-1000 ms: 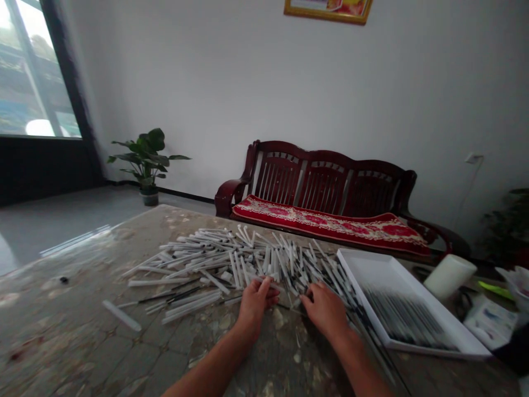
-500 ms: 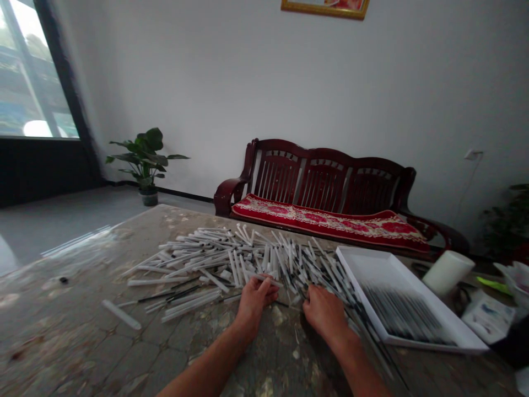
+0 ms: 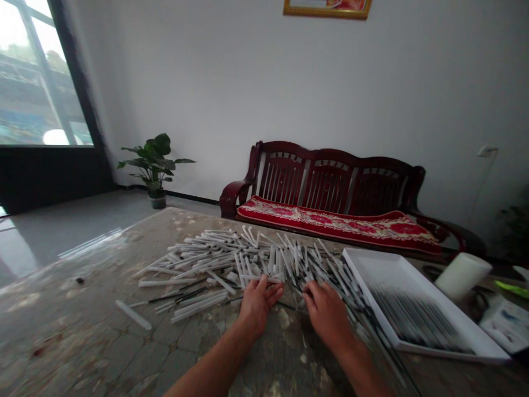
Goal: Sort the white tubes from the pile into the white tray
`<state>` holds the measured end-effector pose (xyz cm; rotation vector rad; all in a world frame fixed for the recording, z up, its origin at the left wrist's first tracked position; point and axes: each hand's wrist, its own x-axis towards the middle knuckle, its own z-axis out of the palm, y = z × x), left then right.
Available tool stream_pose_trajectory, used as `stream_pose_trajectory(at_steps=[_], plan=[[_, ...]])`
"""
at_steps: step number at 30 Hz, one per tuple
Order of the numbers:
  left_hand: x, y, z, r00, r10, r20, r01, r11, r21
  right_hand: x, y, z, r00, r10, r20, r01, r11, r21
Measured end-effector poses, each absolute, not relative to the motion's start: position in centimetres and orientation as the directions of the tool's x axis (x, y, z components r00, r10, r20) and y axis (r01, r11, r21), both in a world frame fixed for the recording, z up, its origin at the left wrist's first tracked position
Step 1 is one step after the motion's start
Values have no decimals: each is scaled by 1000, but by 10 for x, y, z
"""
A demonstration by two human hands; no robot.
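Observation:
A wide heap of white pen barrels and thin black refills lies across the marbled table. My left hand rests at the heap's near edge, fingers curled around a white barrel that lies across its fingertips. My right hand sits just to the right, fingers bent down into the pens at the pile's near right side; what they pinch is hidden. A white tray holding a row of dark pens stands right of my right hand.
A single white barrel lies apart at the near left. A white roll and a small printed box are at the far right. Behind the table stand a dark wooden bench with a red cushion and a potted plant.
Both hands stay at the near edge of the heap with small finger shifts. The view has swung slightly to the left, so everything sits a little further right.

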<state>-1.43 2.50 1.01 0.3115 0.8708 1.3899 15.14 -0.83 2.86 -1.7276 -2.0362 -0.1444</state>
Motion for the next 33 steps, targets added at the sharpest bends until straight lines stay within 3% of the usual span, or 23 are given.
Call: stream_pose_trajectory(at_steps=[6, 12, 19, 23, 26, 29, 31, 33], plan=[[-11, 22, 11, -14, 940, -342, -706, 233, 669, 150, -7, 23, -128, 910, 395, 925, 254, -283], [-9, 20, 7, 1, 956, -293, -607, 234, 760, 151, -7, 23, -185, 868, 462, 877, 357, -321], [3, 6, 4, 130, 958, -256, -593, 282, 754, 148, -4, 17, -121, 850, 513, 721, 430, -543], [10, -5, 6, 208, 941, -266, -612, 337, 715, 133, -9, 14, 3, 853, 522, 490, 454, -744], [12, -8, 7, 237, 930, -281, -601, 368, 710, 121, -8, 13, 98, 899, 426, 181, 405, -896], [9, -6, 10, 239, 915, -326, -606, 403, 685, 125, 2, 16, 233, 919, 319, -109, 350, -930], [6, -2, 11, 225, 905, -361, -625, 418, 659, 143, 9, 20, 308, 913, 267, -91, 307, -947], [3, 2, 12, 199, 902, -384, -655, 414, 632, 169, 14, 24, 300, 926, 228, 174, 182, -968]])
